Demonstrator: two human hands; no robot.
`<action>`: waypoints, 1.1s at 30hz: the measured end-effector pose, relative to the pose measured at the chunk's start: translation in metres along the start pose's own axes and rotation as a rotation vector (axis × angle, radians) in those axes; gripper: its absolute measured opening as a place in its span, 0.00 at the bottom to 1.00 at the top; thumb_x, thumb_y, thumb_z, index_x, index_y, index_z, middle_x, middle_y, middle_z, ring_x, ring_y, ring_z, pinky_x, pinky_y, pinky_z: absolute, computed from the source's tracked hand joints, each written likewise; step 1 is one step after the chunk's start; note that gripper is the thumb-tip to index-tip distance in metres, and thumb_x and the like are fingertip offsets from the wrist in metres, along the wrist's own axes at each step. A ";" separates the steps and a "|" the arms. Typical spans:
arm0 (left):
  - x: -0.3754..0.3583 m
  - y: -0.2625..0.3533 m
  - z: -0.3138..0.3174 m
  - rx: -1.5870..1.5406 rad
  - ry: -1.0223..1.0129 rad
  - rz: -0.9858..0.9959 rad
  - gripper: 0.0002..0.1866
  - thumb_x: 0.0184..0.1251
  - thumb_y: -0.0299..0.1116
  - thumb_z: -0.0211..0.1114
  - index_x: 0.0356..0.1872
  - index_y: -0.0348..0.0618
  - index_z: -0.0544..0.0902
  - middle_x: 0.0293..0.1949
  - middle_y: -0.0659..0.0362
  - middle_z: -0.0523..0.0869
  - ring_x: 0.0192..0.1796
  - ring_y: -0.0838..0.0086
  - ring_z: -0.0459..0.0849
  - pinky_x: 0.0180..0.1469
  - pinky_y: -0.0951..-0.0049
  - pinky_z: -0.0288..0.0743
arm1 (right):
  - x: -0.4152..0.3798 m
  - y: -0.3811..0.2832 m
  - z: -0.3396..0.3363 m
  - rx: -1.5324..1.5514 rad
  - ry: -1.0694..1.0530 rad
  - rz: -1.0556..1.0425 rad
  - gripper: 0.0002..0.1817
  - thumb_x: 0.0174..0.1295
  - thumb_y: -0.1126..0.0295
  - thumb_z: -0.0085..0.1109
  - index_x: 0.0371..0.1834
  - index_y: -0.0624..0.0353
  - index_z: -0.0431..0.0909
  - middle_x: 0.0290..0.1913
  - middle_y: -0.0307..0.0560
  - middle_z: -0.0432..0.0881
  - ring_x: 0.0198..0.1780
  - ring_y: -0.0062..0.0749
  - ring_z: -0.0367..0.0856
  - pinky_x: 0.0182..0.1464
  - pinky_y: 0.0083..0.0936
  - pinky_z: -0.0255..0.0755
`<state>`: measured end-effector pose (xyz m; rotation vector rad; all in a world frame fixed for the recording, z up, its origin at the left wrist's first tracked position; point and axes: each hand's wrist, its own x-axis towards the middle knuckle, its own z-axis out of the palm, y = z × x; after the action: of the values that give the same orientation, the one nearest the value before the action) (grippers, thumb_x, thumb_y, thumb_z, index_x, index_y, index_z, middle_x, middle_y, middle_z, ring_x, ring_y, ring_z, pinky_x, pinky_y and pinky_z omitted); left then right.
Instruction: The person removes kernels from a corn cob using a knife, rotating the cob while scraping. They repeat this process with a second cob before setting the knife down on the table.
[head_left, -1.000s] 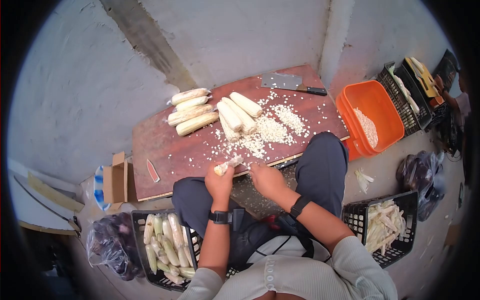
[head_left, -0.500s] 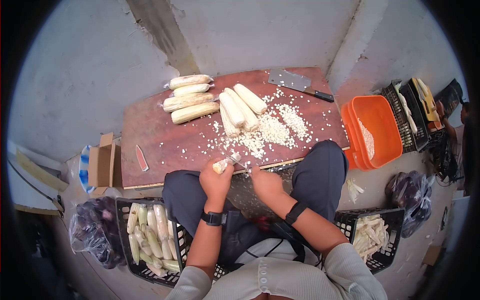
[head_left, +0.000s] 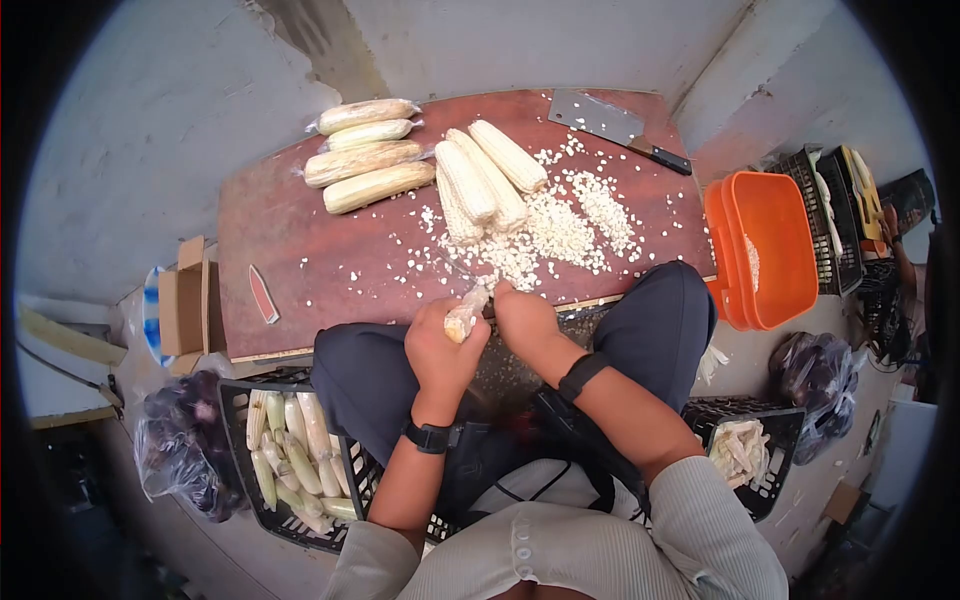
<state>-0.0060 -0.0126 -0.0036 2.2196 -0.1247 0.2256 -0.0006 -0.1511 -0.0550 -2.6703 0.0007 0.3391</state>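
At the near edge of the red-brown table, my left hand is closed around a partly stripped corn cob. My right hand is closed beside it on a knife, whose thin blade points up and left over the table; the handle is hidden in the fist. Loose white kernels lie in heaps just beyond both hands. Several peeled cobs rest behind the kernels. To their left is a stack of plastic-wrapped cobs.
A cleaver lies at the back right, a red-and-white blade-shaped item at the left. Orange bin stands right of the table. Crates of corn and husks flank my legs. Another person's arm shows far right.
The camera view has shifted, so the table sits higher and further left. The knife blade has swung from beside the cob to point away over the table. Both hands keep their grips.
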 end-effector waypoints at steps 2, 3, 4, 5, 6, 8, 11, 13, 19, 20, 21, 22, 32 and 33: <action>0.003 -0.002 0.002 -0.058 0.013 -0.062 0.13 0.46 0.33 0.70 0.33 0.37 0.82 0.32 0.48 0.84 0.34 0.54 0.83 0.39 0.61 0.76 | 0.006 0.011 0.000 0.019 -0.014 -0.017 0.06 0.56 0.76 0.51 0.35 0.67 0.71 0.26 0.59 0.82 0.31 0.54 0.84 0.34 0.44 0.77; 0.004 0.001 0.002 -0.076 0.009 -0.111 0.13 0.46 0.32 0.70 0.32 0.37 0.82 0.31 0.48 0.84 0.34 0.54 0.82 0.39 0.61 0.76 | 0.004 0.013 -0.001 0.028 0.000 -0.033 0.06 0.56 0.76 0.51 0.35 0.67 0.71 0.26 0.59 0.82 0.31 0.54 0.84 0.34 0.44 0.77; 0.005 0.002 0.004 -0.093 0.005 -0.155 0.12 0.46 0.32 0.70 0.32 0.37 0.82 0.31 0.48 0.84 0.33 0.54 0.82 0.39 0.61 0.76 | 0.003 0.015 -0.004 0.037 0.018 -0.051 0.06 0.56 0.76 0.51 0.35 0.67 0.71 0.26 0.59 0.82 0.32 0.54 0.84 0.34 0.45 0.76; 0.006 0.002 0.006 -0.086 0.013 -0.136 0.12 0.46 0.32 0.70 0.32 0.37 0.82 0.30 0.48 0.84 0.33 0.55 0.82 0.39 0.62 0.76 | 0.003 0.015 -0.005 0.050 0.041 -0.067 0.06 0.55 0.76 0.51 0.35 0.67 0.71 0.26 0.60 0.82 0.32 0.55 0.83 0.34 0.45 0.76; 0.007 0.001 0.008 -0.077 0.022 -0.114 0.12 0.46 0.31 0.70 0.32 0.37 0.82 0.30 0.49 0.83 0.33 0.55 0.83 0.38 0.63 0.76 | 0.004 0.017 -0.003 0.071 0.043 -0.061 0.07 0.57 0.74 0.52 0.35 0.66 0.71 0.27 0.60 0.82 0.33 0.55 0.83 0.35 0.46 0.75; 0.006 -0.003 0.009 -0.095 0.046 -0.102 0.12 0.47 0.30 0.70 0.32 0.36 0.82 0.28 0.50 0.84 0.32 0.59 0.83 0.37 0.66 0.76 | 0.006 0.023 0.003 0.112 0.051 -0.055 0.08 0.59 0.71 0.52 0.36 0.65 0.71 0.28 0.60 0.82 0.34 0.55 0.82 0.36 0.47 0.74; 0.007 -0.017 0.010 -0.247 0.075 -0.209 0.11 0.50 0.28 0.70 0.33 0.34 0.81 0.26 0.53 0.84 0.29 0.68 0.84 0.34 0.71 0.76 | 0.011 0.034 0.002 0.296 0.044 -0.061 0.10 0.63 0.66 0.52 0.37 0.63 0.71 0.31 0.61 0.81 0.37 0.57 0.81 0.39 0.50 0.72; 0.010 -0.016 0.007 -0.450 0.076 -0.402 0.10 0.52 0.27 0.70 0.33 0.33 0.81 0.26 0.55 0.85 0.27 0.75 0.84 0.32 0.75 0.76 | 0.005 0.036 -0.010 0.353 0.021 -0.027 0.12 0.65 0.62 0.52 0.37 0.63 0.70 0.31 0.62 0.81 0.37 0.58 0.80 0.40 0.50 0.71; 0.012 -0.006 0.002 -0.595 0.093 -0.505 0.10 0.57 0.26 0.68 0.37 0.33 0.79 0.26 0.57 0.84 0.25 0.79 0.83 0.28 0.80 0.75 | -0.029 0.024 -0.032 0.327 0.264 -0.048 0.14 0.68 0.60 0.49 0.36 0.62 0.68 0.29 0.60 0.80 0.31 0.59 0.79 0.33 0.49 0.71; 0.011 -0.006 0.004 -0.593 0.091 -0.506 0.10 0.57 0.26 0.68 0.38 0.33 0.79 0.26 0.57 0.84 0.25 0.79 0.83 0.27 0.80 0.75 | -0.037 0.018 -0.037 0.302 0.300 -0.038 0.14 0.69 0.60 0.48 0.36 0.61 0.68 0.28 0.60 0.80 0.30 0.59 0.79 0.32 0.49 0.71; 0.010 -0.005 0.005 -0.596 0.095 -0.490 0.10 0.57 0.26 0.68 0.38 0.33 0.79 0.25 0.57 0.84 0.25 0.79 0.83 0.27 0.80 0.75 | -0.045 0.010 -0.040 0.274 0.287 -0.056 0.14 0.69 0.60 0.48 0.36 0.61 0.68 0.27 0.60 0.80 0.28 0.59 0.79 0.31 0.49 0.71; 0.010 -0.004 0.006 -0.599 0.101 -0.472 0.10 0.57 0.26 0.68 0.37 0.33 0.79 0.25 0.57 0.84 0.25 0.79 0.83 0.27 0.80 0.75 | -0.052 0.000 -0.042 0.246 0.274 -0.076 0.13 0.69 0.60 0.47 0.37 0.61 0.67 0.27 0.59 0.80 0.27 0.59 0.79 0.30 0.49 0.70; 0.006 -0.028 0.008 -0.475 0.064 -0.386 0.12 0.57 0.28 0.68 0.38 0.32 0.78 0.25 0.55 0.85 0.24 0.75 0.84 0.27 0.80 0.76 | -0.055 0.009 -0.001 0.336 0.221 0.056 0.19 0.72 0.55 0.43 0.34 0.63 0.69 0.27 0.64 0.78 0.33 0.63 0.78 0.36 0.52 0.69; 0.005 -0.027 0.005 -0.552 0.090 -0.439 0.12 0.57 0.29 0.68 0.39 0.32 0.78 0.27 0.55 0.85 0.25 0.75 0.84 0.27 0.79 0.76 | -0.052 0.016 0.006 0.351 0.247 0.080 0.20 0.72 0.55 0.42 0.34 0.63 0.70 0.27 0.65 0.78 0.34 0.63 0.78 0.37 0.51 0.69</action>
<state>0.0044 -0.0003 -0.0268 1.6329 0.3141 0.0379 -0.0530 -0.1657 -0.0548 -2.3488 0.2225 0.0265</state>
